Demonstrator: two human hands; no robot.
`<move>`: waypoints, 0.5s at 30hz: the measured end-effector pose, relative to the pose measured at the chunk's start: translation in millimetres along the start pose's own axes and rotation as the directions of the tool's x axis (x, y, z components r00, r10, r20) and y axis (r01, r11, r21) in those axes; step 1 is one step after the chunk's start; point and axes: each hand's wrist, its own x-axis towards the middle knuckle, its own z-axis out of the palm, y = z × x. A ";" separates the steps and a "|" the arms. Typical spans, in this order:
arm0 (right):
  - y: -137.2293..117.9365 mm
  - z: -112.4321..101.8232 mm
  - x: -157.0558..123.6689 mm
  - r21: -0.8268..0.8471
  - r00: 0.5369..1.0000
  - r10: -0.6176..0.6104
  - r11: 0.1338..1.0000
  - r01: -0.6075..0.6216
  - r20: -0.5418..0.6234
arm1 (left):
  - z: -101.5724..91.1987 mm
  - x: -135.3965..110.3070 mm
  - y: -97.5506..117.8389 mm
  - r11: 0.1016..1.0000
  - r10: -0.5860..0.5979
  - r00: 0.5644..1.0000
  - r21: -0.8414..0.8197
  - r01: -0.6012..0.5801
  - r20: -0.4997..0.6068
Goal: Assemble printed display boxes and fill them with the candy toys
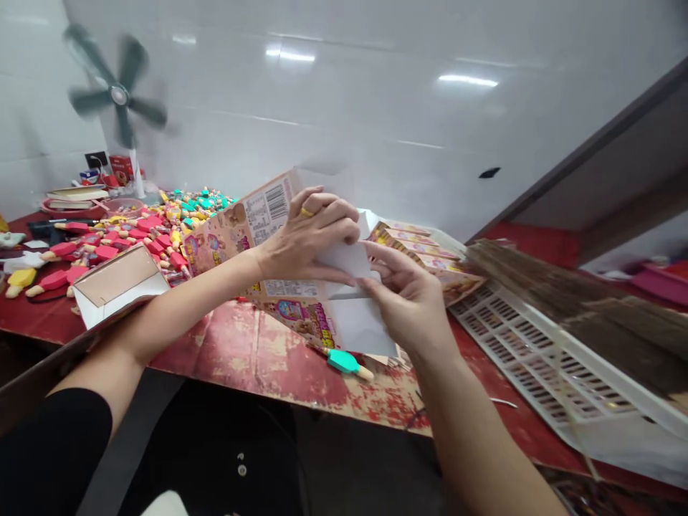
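Note:
A printed cardboard box with a barcode and cartoon pictures is tilted above the table, its white inner flaps spread at the right end. My left hand, with a ring on one finger, reaches over the box and grips a white flap. On the flap's other side, my right hand pinches its edge between thumb and fingers. Below the box lies a teal and tan stick-shaped piece on the worn red table. Next to my left forearm stands another opened carton.
Red, yellow and teal pieces are heaped at the left back, near a spinning fan. A white plastic crate at the right has printed boxes by it and flattened brown cardboard across it.

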 end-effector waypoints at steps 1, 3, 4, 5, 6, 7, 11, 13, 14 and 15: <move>3.6 -4.8 3.7 0.033 0.999 0.024 0.999 -0.023 -0.042 | -4.3 -0.9 4.6 0.999 0.011 1.000 -0.038 -0.012 -0.016; 7.9 -15.6 10.4 0.079 0.990 0.010 0.997 0.001 -0.141 | -13.7 -7.3 14.6 0.991 0.042 0.998 -0.123 -0.048 -0.056; 7.4 -20.2 12.3 0.064 0.982 -0.038 0.997 0.050 -0.185 | -18.6 -11.6 19.2 0.984 0.047 0.995 -0.165 -0.060 -0.083; 4.5 -23.6 12.9 0.013 0.970 -0.112 0.993 0.117 -0.215 | -23.7 -15.2 22.9 0.977 0.039 0.991 -0.205 -0.064 -0.126; -1.1 -25.6 11.9 -0.073 0.953 -0.207 0.978 0.195 -0.222 | -29.3 -17.3 25.5 0.969 0.017 0.983 -0.240 -0.062 -0.183; -9.5 -26.2 9.5 -0.183 0.934 -0.300 0.946 0.266 -0.195 | -36.0 -16.8 27.0 0.961 -0.014 0.966 -0.269 -0.059 -0.260; -67.1 -26.5 -4.2 -0.517 0.865 -0.490 0.715 0.471 0.110 | -81.4 11.0 20.4 0.941 -0.032 0.765 -0.277 -0.194 -0.643; -101.9 -31.3 -7.8 -0.527 0.786 -0.579 0.609 0.593 0.216 | -116.2 31.9 7.7 0.926 0.004 0.657 -0.246 -0.288 -0.754; -118.0 -34.8 -8.4 -0.518 0.752 -0.616 0.575 0.633 0.236 | -134.2 41.2 -1.5 0.918 -0.012 0.654 -0.267 -0.293 -0.756; -132.3 -38.5 -8.5 -0.515 0.739 -0.628 0.562 0.647 0.243 | -150.8 49.0 -12.2 0.908 -0.073 0.707 -0.340 -0.244 -0.703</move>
